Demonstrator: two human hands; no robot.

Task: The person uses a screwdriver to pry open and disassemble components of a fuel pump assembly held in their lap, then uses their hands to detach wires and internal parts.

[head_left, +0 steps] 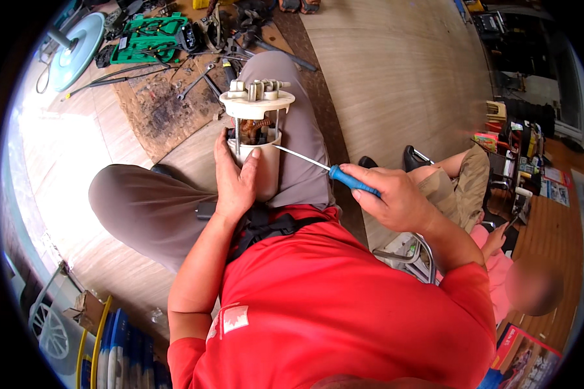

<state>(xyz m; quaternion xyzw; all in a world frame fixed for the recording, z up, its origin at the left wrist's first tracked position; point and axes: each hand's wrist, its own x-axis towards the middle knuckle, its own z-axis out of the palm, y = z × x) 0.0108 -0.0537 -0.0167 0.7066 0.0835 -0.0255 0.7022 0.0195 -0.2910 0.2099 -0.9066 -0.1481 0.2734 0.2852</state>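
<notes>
A screwdriver (355, 181) meets the rim of a white cup (269, 170), just left of the frame's centre.

The work looks partway along: the single round lid (258, 104) stands apart above the one cup, baring the inner parts, yet two visible metal rods (237, 136) bridge the gap, so full separation appears left undone. The left hand (237, 185) curls its fingers around the cup, thumb at the front; the right hand (396, 198) closes on the only screwdriver's blue handle, though whether its tip presses or merely touches, I cannot tell. One green tool case (126, 48) lies open at upper left.
</notes>
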